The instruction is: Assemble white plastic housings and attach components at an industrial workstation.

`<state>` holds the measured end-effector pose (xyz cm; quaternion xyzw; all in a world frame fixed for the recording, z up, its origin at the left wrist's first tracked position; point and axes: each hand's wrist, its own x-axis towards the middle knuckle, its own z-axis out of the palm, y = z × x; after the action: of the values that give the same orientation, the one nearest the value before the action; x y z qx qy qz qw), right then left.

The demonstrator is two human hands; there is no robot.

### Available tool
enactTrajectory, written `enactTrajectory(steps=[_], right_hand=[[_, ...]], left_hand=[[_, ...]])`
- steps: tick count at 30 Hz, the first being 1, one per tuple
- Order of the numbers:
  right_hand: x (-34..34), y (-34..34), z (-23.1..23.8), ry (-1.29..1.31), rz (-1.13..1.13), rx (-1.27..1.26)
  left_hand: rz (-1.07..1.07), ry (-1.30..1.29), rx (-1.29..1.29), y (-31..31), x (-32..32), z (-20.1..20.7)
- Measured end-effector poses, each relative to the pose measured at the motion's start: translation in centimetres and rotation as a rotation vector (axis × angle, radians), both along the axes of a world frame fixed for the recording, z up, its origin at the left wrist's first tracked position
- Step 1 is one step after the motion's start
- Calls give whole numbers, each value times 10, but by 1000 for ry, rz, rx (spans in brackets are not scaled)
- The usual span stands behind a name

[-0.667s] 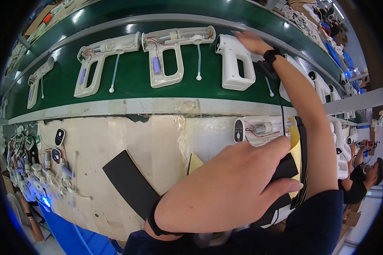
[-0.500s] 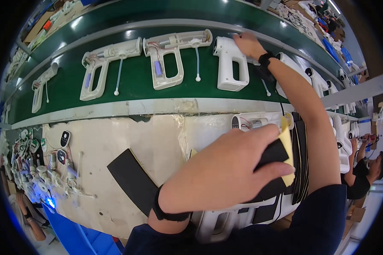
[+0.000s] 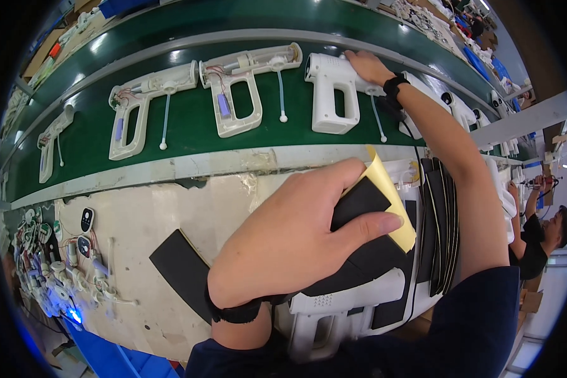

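My left hand (image 3: 296, 227) pinches a black foam sheet (image 3: 359, 205) between thumb and fingers. Yellow backing paper (image 3: 390, 201) curls up along the sheet's right side. Farther away, my right hand (image 3: 368, 68) grips the top of a white gun-shaped device (image 3: 324, 69) on the green belt; its thumb is hidden. Below my left hand lies another white gun-shaped device (image 3: 353, 302), partly covered by black foam. A separate black foam strip (image 3: 179, 264) rests on the bench to the left, its lower end behind my left wrist.
Opened gun-shaped shells (image 3: 236, 94) with wiring line the green belt (image 3: 189, 142). Stacked black strips (image 3: 444, 227) stand right of my left hand. Loose electronic parts (image 3: 63, 264) pile up at the bench's left. A co-worker (image 3: 545, 236) is at the far right.
My left hand has moved left with the foam sheet, uncovering more of the white device below. The view has shifted slightly. My right hand stays on the device on the belt.
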<state>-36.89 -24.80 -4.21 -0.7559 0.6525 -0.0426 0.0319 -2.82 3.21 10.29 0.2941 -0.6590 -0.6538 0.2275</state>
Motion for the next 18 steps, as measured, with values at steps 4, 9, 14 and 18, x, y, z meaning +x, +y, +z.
enactTrajectory(steps=[4, 9, 14, 18], right_hand=[[10, -5, 3, 12, 57, 2], [-57, -10, -2, 263, 49, -202], [46, 44, 31, 365, 160, -526], [59, 159, 151, -256, 234, -610]], left_hand=[[38, 6, 21, -2, 3, 0], [46, 108, 207, -9, -5, 12], [314, 175, 57, 2, 23, -4], [312, 237, -23, -2, 25, -6]])
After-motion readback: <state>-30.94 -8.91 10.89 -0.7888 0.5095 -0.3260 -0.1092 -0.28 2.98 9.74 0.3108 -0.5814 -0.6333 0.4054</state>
